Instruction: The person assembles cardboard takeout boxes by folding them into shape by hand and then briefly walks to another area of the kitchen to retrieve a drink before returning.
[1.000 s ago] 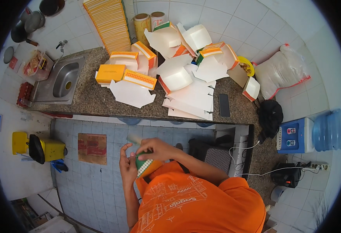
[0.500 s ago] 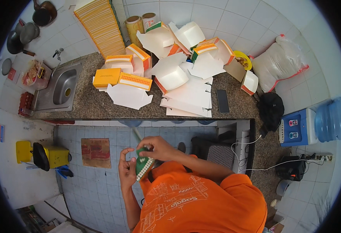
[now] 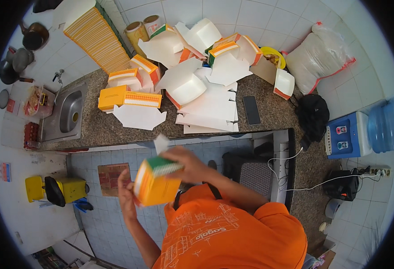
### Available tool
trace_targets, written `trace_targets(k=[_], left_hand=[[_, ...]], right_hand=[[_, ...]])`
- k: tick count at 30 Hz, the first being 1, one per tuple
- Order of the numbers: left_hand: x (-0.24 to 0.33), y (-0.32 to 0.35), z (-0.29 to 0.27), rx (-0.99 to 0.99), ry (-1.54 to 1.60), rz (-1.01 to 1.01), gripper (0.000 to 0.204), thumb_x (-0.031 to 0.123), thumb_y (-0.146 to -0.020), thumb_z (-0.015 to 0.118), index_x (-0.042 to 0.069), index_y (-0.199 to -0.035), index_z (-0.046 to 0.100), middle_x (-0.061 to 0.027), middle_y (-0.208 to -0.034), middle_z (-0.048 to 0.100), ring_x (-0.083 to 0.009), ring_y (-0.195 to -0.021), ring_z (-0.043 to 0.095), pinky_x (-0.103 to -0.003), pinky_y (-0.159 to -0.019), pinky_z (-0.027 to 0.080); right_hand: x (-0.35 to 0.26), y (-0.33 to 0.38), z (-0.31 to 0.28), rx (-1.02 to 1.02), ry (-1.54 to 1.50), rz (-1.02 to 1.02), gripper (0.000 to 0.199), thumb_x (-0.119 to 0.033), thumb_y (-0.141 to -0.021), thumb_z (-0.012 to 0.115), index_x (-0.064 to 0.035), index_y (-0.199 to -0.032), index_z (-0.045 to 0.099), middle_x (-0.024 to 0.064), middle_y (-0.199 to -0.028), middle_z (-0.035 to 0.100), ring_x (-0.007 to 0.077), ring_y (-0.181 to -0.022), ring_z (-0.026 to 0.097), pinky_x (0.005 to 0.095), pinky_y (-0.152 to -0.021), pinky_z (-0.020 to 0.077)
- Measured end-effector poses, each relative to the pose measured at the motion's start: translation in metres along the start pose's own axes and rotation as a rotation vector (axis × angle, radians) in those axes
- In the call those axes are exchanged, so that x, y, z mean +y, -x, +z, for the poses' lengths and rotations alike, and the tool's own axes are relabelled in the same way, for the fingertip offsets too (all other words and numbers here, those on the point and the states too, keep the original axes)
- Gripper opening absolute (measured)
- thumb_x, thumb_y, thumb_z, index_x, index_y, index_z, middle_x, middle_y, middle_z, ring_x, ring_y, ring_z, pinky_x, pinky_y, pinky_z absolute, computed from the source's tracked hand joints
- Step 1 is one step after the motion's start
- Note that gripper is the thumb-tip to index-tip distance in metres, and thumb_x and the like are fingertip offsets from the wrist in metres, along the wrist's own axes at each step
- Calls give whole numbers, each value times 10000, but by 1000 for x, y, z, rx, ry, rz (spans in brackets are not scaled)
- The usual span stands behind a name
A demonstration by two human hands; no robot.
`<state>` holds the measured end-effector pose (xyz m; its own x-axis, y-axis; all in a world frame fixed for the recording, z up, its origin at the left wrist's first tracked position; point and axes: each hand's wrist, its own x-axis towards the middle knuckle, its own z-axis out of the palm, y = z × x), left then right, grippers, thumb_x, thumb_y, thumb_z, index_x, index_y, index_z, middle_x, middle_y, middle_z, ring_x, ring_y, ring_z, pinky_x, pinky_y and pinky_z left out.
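In front of my orange shirt, above the floor, is a small folding cardboard food box [image 3: 159,184], yellow-orange with a green and white band. A white flap [image 3: 161,143] sticks up from its far side, blurred by motion. My right hand [image 3: 189,164] is closed over the box's green upper right edge. My left hand [image 3: 127,193] is at the box's left side, gripping its lower left corner, with one finger raised off the card; part of this hand is hidden by the box.
On the granite counter [image 3: 273,107] lie several folded boxes [image 3: 188,92], flat white card sheets [image 3: 210,112] and a phone [image 3: 251,110]. A tall stack of flat cartons [image 3: 99,38] leans at the back left, near the sink [image 3: 69,110]. A water dispenser [image 3: 347,134] stands at right.
The box has turned, so its wide yellow face now shows instead of the narrow green side. My left hand has shifted left, and my right hand has moved slightly right and up.
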<state>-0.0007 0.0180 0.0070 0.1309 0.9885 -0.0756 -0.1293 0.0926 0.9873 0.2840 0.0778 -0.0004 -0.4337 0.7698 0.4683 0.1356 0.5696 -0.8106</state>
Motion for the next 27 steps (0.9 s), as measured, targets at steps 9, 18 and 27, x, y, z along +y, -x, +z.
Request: trace_targets(k=[9, 18, 27], left_hand=[[0, -3, 65, -64, 49, -184, 233, 113, -931, 695, -28, -1105, 630, -58, -1019, 706, -145, -968, 664, -344, -911, 537], [-39, -2, 144, -80, 130, -727, 116, 79, -975, 615, -13, -1042, 640, -60, -883, 676, -121, -745, 649, -298, -619, 552], [-47, -24, 164, 47, 198, -621, 286, 252, -1045, 534, 5, -949, 641, -51, -791, 667, -90, -635, 600, -276, -605, 532]], right_hand=[[58, 46, -28, 217, -26, 389, 374, -299, -1042, 457, -27, -1248, 610, 155, -996, 663, 336, -953, 612, 451, -878, 466], [33, 36, -71, -354, -418, 253, 303, -279, -859, 703, -117, -1112, 741, 109, -1054, 620, 282, -1026, 574, 479, -912, 434], [47, 28, -78, 6, -118, 385, 95, -130, -850, 659, -92, -935, 679, 82, -1058, 548, 278, -1014, 557, 400, -873, 459]])
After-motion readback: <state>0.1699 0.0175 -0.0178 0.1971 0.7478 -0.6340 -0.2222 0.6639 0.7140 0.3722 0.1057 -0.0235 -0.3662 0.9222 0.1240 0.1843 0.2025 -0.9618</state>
